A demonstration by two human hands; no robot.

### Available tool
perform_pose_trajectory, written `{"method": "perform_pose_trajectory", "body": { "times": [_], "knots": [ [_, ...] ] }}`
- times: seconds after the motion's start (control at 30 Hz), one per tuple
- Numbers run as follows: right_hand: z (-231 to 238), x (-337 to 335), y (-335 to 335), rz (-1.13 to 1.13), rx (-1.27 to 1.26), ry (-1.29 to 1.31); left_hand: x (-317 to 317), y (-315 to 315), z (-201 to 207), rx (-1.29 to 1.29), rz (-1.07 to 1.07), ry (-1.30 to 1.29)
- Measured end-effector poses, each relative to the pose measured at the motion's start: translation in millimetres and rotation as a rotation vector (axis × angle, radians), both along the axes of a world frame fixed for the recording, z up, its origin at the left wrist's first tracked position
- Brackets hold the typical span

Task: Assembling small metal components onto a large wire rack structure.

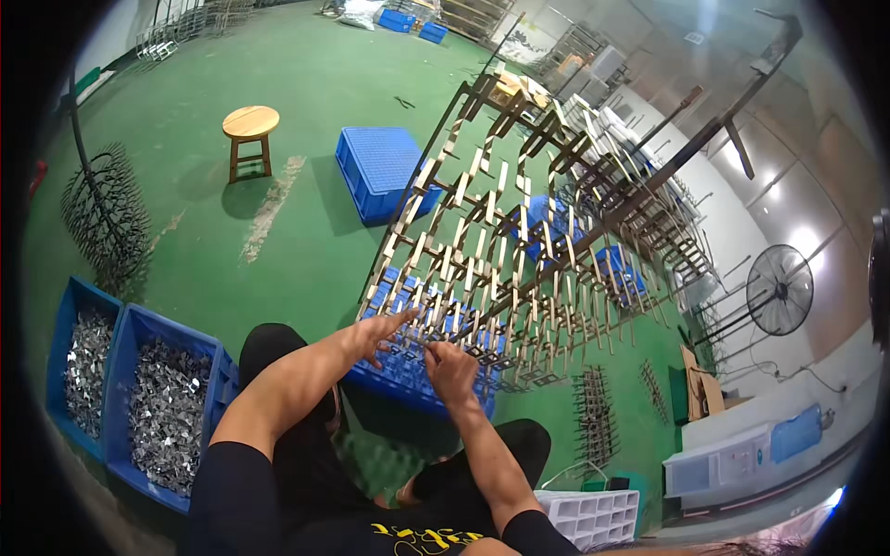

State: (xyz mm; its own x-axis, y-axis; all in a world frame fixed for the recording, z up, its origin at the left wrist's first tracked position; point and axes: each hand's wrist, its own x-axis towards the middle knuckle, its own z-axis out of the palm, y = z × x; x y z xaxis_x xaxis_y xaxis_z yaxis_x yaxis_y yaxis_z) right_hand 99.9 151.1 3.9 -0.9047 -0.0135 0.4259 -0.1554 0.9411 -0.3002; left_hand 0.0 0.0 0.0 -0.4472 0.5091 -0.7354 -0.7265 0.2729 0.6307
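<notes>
Head: rack (556, 260) beyond right hand (451, 371)

Left hand (378, 335) and right hand (451, 371) at metal rack's (649, 190) lower part. Blue bins (153, 332) of metal clips (167, 408), far left.

Dark rack (640, 195); blue bin (176, 336); silvery pieces (167, 408); green floor (306, 222).

head view | left fisheye | looks down, forward | hands (451, 372) near, floor (315, 74) beyond
</notes>
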Motion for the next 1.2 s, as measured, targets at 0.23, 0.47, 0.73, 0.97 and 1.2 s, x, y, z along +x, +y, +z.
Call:
{"method": "perform_pose_trajectory", "body": {
  "times": [0.23, 0.47, 0.73, 0.97, 1.2],
  "knots": [
    [-2.9, -4.4, -6.2, 0.005, 0.05, 0.051, -5.9, -0.6, -4.6, -0.009, -0.014, 0.006],
    [-3.5, -5.8, -6.2, -0.029, 0.02, 0.013, -2.7, -2.0, -0.4, 0.013, 0.005, 0.021],
    [-2.5, -7.9, -7.5, -0.012, -0.009, 0.023, -1.8, -2.8, -0.1, -0.018, 0.005, 0.039],
    [6.6, -16.3, -12.3, -0.036, -0.008, 0.001, -7.3, -1.4, -10.1, -0.04, -0.014, 0.071],
    [12.6, -26.2, -15.5, -0.06, -0.085, 0.057, -12.9, 0.7, -22.4, -0.009, -0.01, 0.04]
  ]
}}
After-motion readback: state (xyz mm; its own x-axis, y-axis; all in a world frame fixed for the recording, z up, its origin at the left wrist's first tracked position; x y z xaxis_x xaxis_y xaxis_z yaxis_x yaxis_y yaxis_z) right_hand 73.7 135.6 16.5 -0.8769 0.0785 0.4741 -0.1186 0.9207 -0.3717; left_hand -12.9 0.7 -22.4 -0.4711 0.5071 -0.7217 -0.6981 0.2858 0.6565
